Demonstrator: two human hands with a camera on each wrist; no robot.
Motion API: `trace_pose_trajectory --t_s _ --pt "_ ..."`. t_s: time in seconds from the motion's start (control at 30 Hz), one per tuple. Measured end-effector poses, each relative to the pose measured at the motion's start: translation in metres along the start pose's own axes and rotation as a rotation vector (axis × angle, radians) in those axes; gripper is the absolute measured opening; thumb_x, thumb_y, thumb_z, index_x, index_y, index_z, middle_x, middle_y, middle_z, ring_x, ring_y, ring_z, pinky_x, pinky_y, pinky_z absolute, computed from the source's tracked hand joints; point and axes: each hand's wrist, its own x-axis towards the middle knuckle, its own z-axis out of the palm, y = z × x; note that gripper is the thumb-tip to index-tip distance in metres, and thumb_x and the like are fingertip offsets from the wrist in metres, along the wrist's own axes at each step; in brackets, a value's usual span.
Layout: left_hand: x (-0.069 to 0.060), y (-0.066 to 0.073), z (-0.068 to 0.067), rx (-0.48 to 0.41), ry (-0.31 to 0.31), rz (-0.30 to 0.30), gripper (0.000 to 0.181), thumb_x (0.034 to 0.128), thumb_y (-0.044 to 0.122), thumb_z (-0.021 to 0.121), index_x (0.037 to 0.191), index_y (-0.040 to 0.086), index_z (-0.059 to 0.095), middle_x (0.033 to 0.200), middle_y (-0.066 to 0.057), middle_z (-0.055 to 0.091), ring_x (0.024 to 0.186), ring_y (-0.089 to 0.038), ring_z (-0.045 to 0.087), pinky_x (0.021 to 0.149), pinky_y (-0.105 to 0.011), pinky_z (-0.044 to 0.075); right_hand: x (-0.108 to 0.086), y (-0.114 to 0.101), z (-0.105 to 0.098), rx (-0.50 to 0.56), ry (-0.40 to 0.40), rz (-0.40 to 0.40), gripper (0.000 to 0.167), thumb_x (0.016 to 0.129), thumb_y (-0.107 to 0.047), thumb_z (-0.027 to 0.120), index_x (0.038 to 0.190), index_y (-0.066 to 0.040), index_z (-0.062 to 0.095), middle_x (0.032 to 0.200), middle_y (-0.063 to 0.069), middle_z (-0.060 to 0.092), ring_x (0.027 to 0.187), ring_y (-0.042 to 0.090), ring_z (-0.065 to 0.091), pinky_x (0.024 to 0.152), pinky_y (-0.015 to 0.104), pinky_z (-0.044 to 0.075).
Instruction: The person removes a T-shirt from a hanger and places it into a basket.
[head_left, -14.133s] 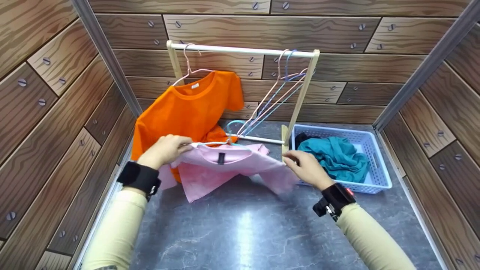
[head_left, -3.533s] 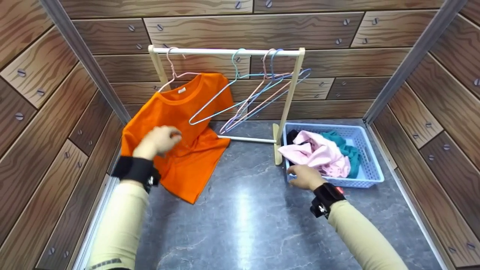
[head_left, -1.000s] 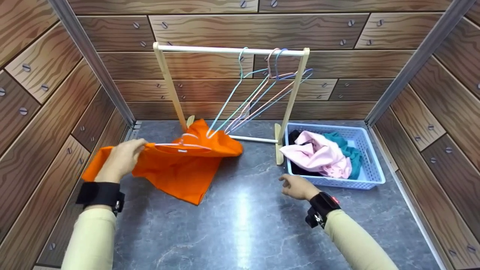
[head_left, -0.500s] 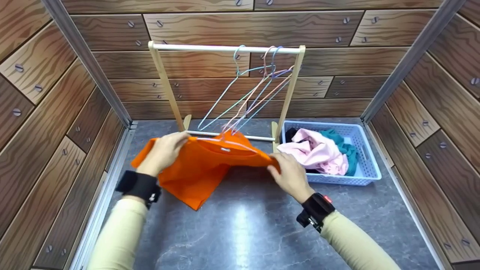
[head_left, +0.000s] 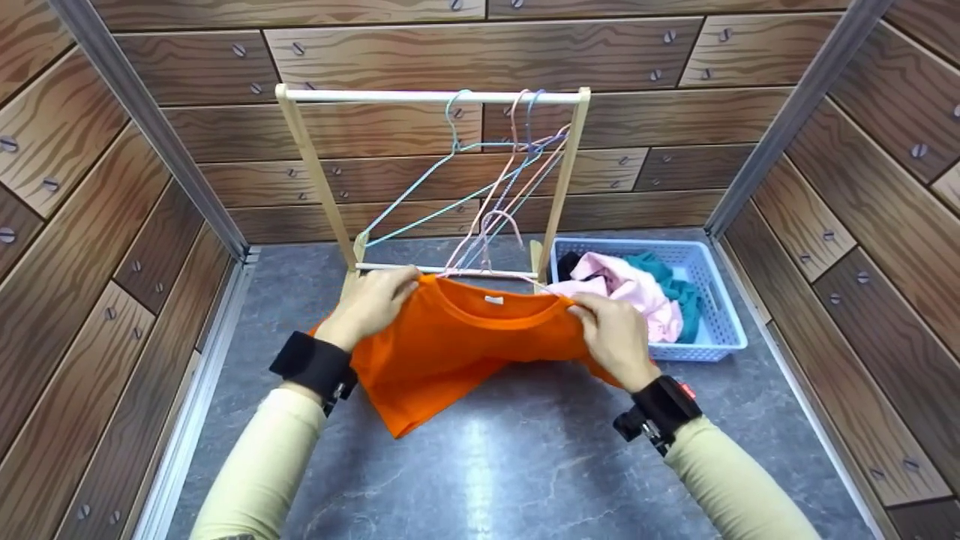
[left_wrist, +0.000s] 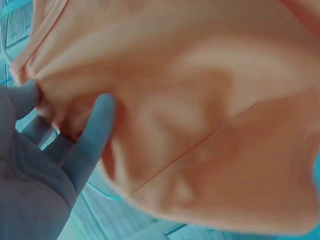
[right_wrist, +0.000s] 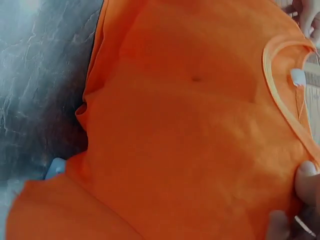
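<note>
An orange T-shirt (head_left: 465, 337) is held up on a pink hanger (head_left: 501, 212), whose hook rises behind the collar, off the rail. My left hand (head_left: 371, 304) pinches the shirt's left shoulder beside the neckline. At the opposite shoulder, my right hand (head_left: 619, 341) pinches fabric near the hanger's end. The left wrist view shows the thumb and fingers of my left hand (left_wrist: 50, 155) on the cloth. In the right wrist view, a white label (right_wrist: 298, 77) shows inside the collar, and the thumb of my right hand (right_wrist: 307, 185) presses the shoulder.
Behind the shirt stands a wooden rack with a white rail (head_left: 375, 96). A teal hanger (head_left: 412, 187), a pink one and a blue one hang there. To the right, a light-blue basket (head_left: 724, 300) holds pink, teal and black clothes. Wood-patterned walls enclose the grey surface.
The pink shirt went from my hands into the basket; its teal hanger went onto the rail. My left hand took the orange shirt with its hanger off the rail, then my right hand gripped it too.
</note>
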Motion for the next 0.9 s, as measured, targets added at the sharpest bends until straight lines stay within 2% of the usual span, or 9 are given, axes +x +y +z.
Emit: trace_pose_trajectory --t_s 0.13,0.2,0.27,0.37,0.47,0.67,0.77,0.9 --pt "0.004 0.018 0.001 0.01 -0.002 -0.004 0.024 0.0996 0.029 0.055 0.119 0.023 0.067 0.118 0.002 0.07 0.109 -0.021 0.067 0.094 -0.042 0.051 -0.002 -0.001 0.005 0.011 0.004 0.001 0.008 0.086 -0.018 0.074 0.092 -0.015 0.078 0.088 0.005 0.077 0.072 0.03 0.071 0.06 0.045 0.052" --pt "0.006 0.029 0.002 -0.008 -0.013 0.007 0.028 0.0989 0.033 0.056 0.123 0.024 0.066 0.119 0.002 0.07 0.109 -0.02 0.067 0.094 -0.042 0.052 -0.002 -0.004 0.008 0.012 -0.004 -0.012 0.008 0.086 -0.019 0.074 0.093 -0.016 0.079 0.088 0.004 0.077 0.071 0.03 0.071 0.059 0.045 0.052" --pt "0.009 0.037 0.003 -0.05 -0.036 0.03 0.028 0.0989 0.036 0.056 0.12 0.021 0.067 0.114 0.001 0.071 0.103 -0.018 0.068 0.09 -0.039 0.053 -0.002 -0.008 0.011 0.011 -0.008 -0.033 0.01 0.086 -0.02 0.074 0.095 -0.018 0.079 0.09 0.004 0.077 0.073 0.03 0.072 0.06 0.045 0.052" --pt "0.012 0.044 0.004 -0.132 -0.064 0.031 0.026 0.0999 0.036 0.053 0.109 0.018 0.069 0.099 0.001 0.073 0.089 -0.016 0.069 0.08 -0.034 0.055 0.0 -0.013 0.015 0.013 -0.005 -0.058 0.014 0.085 -0.021 0.075 0.098 -0.019 0.079 0.094 0.003 0.077 0.077 0.03 0.072 0.062 0.046 0.052" --pt "0.012 0.045 0.005 -0.198 -0.085 0.006 0.024 0.1001 0.035 0.053 0.1 0.018 0.069 0.088 0.001 0.072 0.075 -0.014 0.067 0.07 -0.03 0.053 0.001 -0.015 0.017 0.022 -0.001 -0.067 0.017 0.083 -0.022 0.077 0.099 -0.019 0.079 0.095 0.003 0.077 0.08 0.031 0.071 0.064 0.047 0.053" --pt "0.009 0.044 0.006 -0.157 -0.144 -0.036 0.028 0.0997 0.04 0.052 0.104 0.02 0.071 0.088 0.003 0.072 0.071 -0.01 0.063 0.071 -0.032 0.05 0.001 -0.013 0.02 0.049 -0.05 -0.09 0.012 0.083 -0.023 0.076 0.094 -0.018 0.08 0.09 0.0 0.077 0.08 0.027 0.072 0.064 0.043 0.054" --pt "0.008 0.038 0.005 -0.121 -0.121 -0.051 0.03 0.1007 0.038 0.05 0.104 0.018 0.072 0.086 0.003 0.073 0.074 -0.013 0.066 0.074 -0.036 0.051 0.004 -0.009 0.018 0.069 -0.097 -0.1 0.01 0.084 -0.022 0.075 0.092 -0.017 0.08 0.089 0.0 0.077 0.082 0.025 0.073 0.067 0.042 0.055" --pt "0.002 0.024 -0.001 -0.074 -0.04 -0.057 0.027 0.1012 0.032 0.051 0.098 0.015 0.071 0.083 0.001 0.072 0.08 -0.017 0.067 0.077 -0.038 0.051 0.006 0.004 0.012 0.082 -0.123 -0.08 0.008 0.084 -0.016 0.075 0.091 -0.014 0.079 0.087 0.002 0.077 0.08 0.024 0.073 0.07 0.04 0.055"
